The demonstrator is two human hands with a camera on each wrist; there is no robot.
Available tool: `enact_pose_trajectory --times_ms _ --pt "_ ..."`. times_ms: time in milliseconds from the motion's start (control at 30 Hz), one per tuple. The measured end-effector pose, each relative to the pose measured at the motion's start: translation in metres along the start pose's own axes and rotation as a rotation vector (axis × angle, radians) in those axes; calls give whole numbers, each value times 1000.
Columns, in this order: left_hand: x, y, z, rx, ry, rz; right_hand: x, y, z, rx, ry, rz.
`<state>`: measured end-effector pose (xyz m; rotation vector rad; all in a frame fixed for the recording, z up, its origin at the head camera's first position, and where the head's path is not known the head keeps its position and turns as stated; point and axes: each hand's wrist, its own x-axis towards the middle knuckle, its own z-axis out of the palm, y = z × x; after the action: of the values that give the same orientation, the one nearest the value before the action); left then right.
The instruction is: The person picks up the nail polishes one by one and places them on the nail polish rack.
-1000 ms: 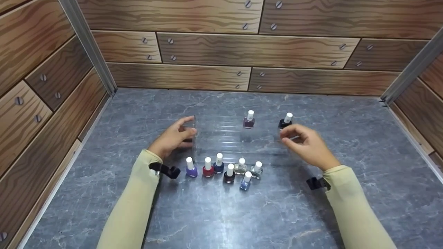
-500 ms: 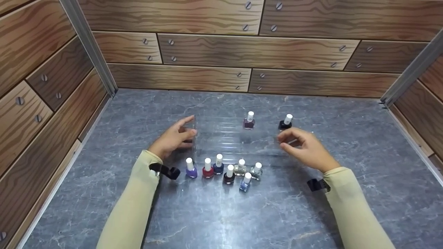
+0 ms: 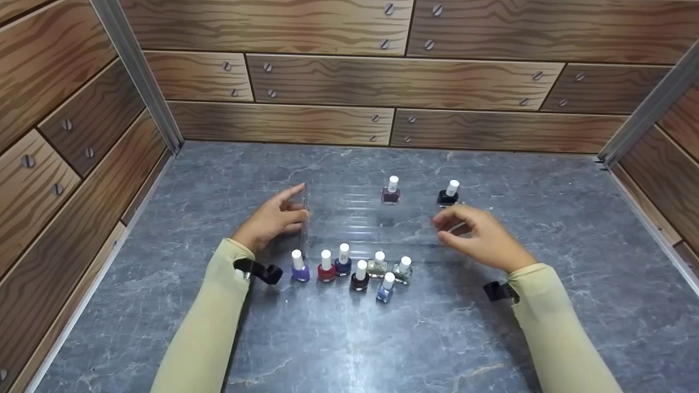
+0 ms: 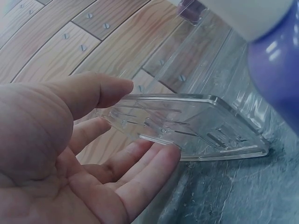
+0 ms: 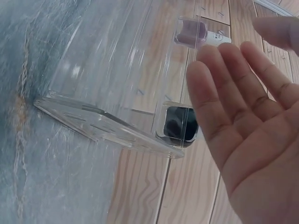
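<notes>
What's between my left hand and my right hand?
In the head view, the clear rack stretches between the left hand and the right hand, with the maroon bottle farther back.

Enclosure: wood-print walls [image 3: 349, 79], marbled tabletop [image 3: 453, 333].
Back wall at 12 o'c., planks w/ screw heads [image 3: 389, 9]; L wall [image 3: 49, 147] approx. 9, R wall [image 3: 667, 174] approx. 3; grey metal posts [image 3: 140, 71] at 10 & 2; top grey-blue w/ pale veins, lt. glare [image 3: 349, 327] at 6.
</notes>
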<state>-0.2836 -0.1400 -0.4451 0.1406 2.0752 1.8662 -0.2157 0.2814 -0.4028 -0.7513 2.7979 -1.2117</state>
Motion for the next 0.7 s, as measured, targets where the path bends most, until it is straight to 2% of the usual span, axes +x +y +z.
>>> enact_pose_trajectory --times_ms 167,433,700 --pt "-2 1 0 5 5 -6 0 -7 3 -36 -93 23" --pt "-1 0 0 -7 -5 0 1 -18 19 -27 -240 -6" --pt "0 -1 1 -14 -16 18 3 -14 35 -19 -376 -23"
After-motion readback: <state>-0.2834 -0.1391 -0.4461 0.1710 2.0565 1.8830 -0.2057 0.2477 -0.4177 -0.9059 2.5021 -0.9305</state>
